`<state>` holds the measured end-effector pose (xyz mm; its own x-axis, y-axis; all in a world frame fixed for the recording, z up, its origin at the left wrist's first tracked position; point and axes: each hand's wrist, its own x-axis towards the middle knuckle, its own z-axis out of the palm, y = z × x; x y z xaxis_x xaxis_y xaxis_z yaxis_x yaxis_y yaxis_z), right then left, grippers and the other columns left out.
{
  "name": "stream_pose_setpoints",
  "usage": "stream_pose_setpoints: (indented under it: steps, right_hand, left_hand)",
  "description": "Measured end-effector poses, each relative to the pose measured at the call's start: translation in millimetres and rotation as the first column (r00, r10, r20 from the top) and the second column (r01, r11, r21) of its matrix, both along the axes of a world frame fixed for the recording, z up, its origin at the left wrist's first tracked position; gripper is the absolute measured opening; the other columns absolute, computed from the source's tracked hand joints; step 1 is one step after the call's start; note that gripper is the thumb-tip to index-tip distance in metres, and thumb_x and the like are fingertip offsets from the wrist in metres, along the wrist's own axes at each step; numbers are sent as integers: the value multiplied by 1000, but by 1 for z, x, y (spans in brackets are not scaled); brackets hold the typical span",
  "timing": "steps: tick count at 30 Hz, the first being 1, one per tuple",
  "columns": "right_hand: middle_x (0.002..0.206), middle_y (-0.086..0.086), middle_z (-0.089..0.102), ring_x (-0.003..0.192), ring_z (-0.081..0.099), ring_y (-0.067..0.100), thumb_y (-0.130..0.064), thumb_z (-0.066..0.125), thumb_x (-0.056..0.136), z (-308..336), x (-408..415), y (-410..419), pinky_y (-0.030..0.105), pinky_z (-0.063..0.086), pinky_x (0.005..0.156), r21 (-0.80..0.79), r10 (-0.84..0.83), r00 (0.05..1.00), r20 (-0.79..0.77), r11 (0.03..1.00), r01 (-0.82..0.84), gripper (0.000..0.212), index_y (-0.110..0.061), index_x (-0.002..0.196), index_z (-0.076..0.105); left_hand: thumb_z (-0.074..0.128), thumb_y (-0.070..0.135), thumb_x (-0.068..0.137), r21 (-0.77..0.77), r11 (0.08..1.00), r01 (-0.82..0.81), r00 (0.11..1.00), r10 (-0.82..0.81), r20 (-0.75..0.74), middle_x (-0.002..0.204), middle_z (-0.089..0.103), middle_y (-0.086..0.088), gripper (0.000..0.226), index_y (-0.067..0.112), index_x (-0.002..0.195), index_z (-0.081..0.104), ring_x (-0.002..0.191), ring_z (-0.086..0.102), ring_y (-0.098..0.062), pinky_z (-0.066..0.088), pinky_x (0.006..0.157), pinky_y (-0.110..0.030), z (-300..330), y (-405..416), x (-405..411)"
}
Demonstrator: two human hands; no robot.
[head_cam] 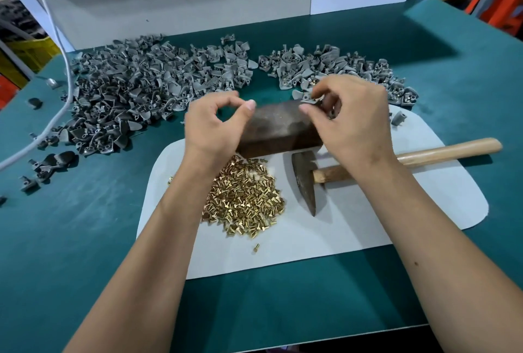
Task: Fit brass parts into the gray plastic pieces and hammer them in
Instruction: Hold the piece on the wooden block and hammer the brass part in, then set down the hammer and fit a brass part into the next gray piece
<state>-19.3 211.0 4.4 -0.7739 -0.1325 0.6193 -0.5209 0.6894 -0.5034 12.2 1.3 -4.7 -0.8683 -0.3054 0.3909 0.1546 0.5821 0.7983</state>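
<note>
At frame centre, the right hand (351, 123) pinches a gray plastic piece (310, 98) over the dark metal block (278, 129), the left hand (215, 126) curled and seemingly empty; next, probably seating a brass insert (243, 197) before hammering (305, 182).

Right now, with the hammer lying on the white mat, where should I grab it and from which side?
Grip the hammer by the bare wooden handle end, coming from the right with the right hand. The handle lies flat, pointing right and slightly away, and its far end is uncovered. The head sits close beside the brass parts and the dark block, under your right wrist, so reaching there looks awkward.
</note>
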Motion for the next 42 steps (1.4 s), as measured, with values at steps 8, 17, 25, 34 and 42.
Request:
stream_pose_setpoints:
  steps: [8,17,25,34,42]
  right_hand:
    - [94,1,77,94,71,24,-18,73,92,-2,-13,16,39,56,96,-77,-314,920,236,937,340,28,-16,119,71]
    - [95,0,73,86,67,13,-11,72,91,2,26,-26,36,59,83,36,238,971,4,970,-238,15,-11,106,72]
    - [97,-4,63,99,52,17,-34,71,95,-5,71,-87,41,50,79,406,763,606,227,491,-771,15,-21,102,75]
    - [92,-5,59,98,47,16,-31,69,96,-3,81,-107,34,44,78,421,764,540,353,386,-821,11,-22,95,75]
    - [102,2,60,102,46,18,-18,49,107,-2,81,-105,40,46,88,403,685,639,350,506,-763,12,-10,103,58]
  left_hand:
    - [64,29,89,-315,905,-285,889,373,266,113,72,-4,23,26,110,74,102,67,-36,34,117,-45,-6,-47,-1]
    - [69,4,89,-313,897,-312,871,401,284,93,77,-5,18,18,91,80,77,72,-31,62,75,-42,-8,-63,3]
    - [67,-2,77,-271,895,-354,879,417,230,74,70,8,33,29,69,65,82,69,-16,56,76,-29,0,-77,7]
    - [61,1,84,-150,921,-359,893,386,231,72,64,10,28,22,90,78,82,64,-15,48,70,-23,-2,-83,4]
    - [79,3,84,321,908,-270,957,217,191,69,70,-10,6,7,87,75,63,75,-24,63,67,-34,3,-82,6]
